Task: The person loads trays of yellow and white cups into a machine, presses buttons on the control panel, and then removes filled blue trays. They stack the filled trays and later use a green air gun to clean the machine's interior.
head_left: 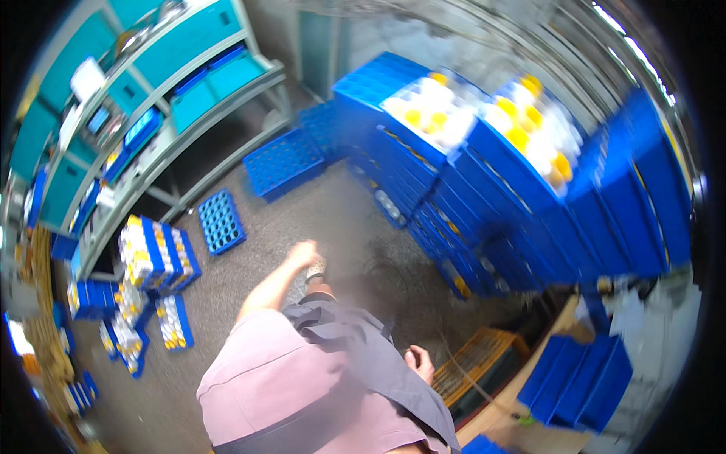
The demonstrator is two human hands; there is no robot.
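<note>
My left hand (305, 254) hangs ahead of my body over the grey floor, above a foot in a light shoe. It is small and blurred, so its fingers do not show clearly, and I see no object in it. At my right side, beside the dark apron (355, 340), my right hand (420, 364) hangs with loosely bent fingers and nothing visible in them. Nearest to it is an orange slatted crate (476, 363). Blue crates (484, 219) stand in tall stacks ahead to the right, the top ones filled with white and yellow round pieces (518, 125).
A teal-fronted workbench (197, 45) runs along the far left. On the floor stand a blue tray with round holes (221, 221), a blue crate (283, 163) and filled trays (155, 253). Blue bins (578, 378) rest on a wooden table (522, 439) at the near right.
</note>
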